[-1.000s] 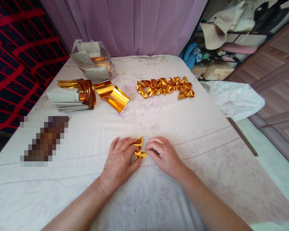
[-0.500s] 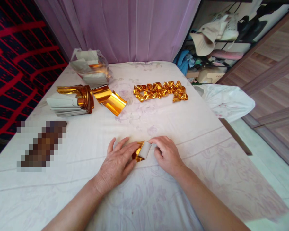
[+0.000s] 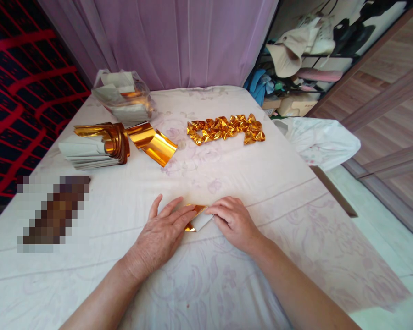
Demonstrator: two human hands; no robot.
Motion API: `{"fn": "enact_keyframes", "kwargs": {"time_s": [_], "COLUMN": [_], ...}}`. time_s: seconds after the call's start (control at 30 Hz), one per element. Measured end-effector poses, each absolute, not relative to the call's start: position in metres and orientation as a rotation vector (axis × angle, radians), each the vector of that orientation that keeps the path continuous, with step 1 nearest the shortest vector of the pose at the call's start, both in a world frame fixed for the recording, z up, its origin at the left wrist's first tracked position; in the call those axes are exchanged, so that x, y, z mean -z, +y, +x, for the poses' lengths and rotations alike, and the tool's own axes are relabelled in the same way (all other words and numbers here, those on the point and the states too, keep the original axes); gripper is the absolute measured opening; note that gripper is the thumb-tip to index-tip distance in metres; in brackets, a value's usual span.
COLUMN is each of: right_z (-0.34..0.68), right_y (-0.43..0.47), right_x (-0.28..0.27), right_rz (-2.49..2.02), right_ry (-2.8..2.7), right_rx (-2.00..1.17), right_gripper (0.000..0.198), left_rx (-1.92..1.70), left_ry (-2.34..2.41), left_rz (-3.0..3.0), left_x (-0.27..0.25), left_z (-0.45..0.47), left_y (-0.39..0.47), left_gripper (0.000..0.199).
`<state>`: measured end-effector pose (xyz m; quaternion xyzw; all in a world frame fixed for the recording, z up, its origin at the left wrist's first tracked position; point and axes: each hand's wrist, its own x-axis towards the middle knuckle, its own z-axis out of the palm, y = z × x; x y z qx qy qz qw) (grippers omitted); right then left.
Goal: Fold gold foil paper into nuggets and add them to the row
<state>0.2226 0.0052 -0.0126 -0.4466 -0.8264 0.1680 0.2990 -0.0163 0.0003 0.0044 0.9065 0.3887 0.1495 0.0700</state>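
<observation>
A piece of gold foil paper (image 3: 201,220), folded to a slanted shape with its pale back partly showing, lies on the cloth in front of me. My left hand (image 3: 165,224) holds its left end down against the cloth, index and middle fingers over the gold side, the other fingers spread away. That hand's thumb is mostly hidden. At the upper right edge of the paper, my right hand (image 3: 232,222) pinches with thumb and index finger, its other fingers curled. Beyond the hands lies a chain of crumpled-looking folded gold pieces (image 3: 225,128).
Back left are a stack of folded gold foil sheets (image 3: 99,146), two loose gold strips (image 3: 154,143) and a clear bag of sheets (image 3: 124,96). A pixelated patch (image 3: 55,211) covers something at left. Shelves with a cap (image 3: 287,50) and a white bag (image 3: 323,140) stand beyond the right edge.
My right fingers have moved left onto the paper's edge, and the paper now looks flatter and more slanted. My left hand has shifted slightly left in view, as has the whole scene.
</observation>
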Motion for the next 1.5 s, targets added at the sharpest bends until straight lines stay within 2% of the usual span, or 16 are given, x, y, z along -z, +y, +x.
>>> {"fn": "enact_keyframes", "kwargs": {"time_s": [0.2, 0.5, 0.73, 0.93, 1.3, 1.5], "right_z": [0.216, 0.209, 0.213, 0.212, 0.205, 0.204], "right_y": [0.001, 0.001, 0.003, 0.005, 0.004, 0.003], "right_x": [0.001, 0.009, 0.007, 0.009, 0.005, 0.006], "right_rz": [-1.037, -1.052, -1.068, -1.122, -1.202, -1.239], "right_ry": [-2.33, -2.327, -2.328, -2.308, -2.284, -2.284], "right_rx": [-0.257, -0.449, -0.484, -0.478, -0.471, -0.478], "right_gripper": [0.016, 0.01, 0.015, 0.011, 0.01, 0.008], "left_rx": [-0.412, -0.445, -0.454, -0.411, -0.262, -0.213], "left_ry": [1.172, 1.278, 1.291, 1.286, 1.225, 1.249], "left_rz": [2.851, 2.807, 2.827, 2.834, 2.898, 2.887], "left_x": [-0.006, -0.011, -0.001, -0.005, -0.006, -0.003], "left_z": [-0.02, -0.005, -0.004, -0.004, -0.008, -0.007], "left_y": [0.004, -0.006, -0.015, -0.02, -0.028, -0.027], "left_gripper": [0.038, 0.025, 0.031, 0.031, 0.052, 0.046]}}
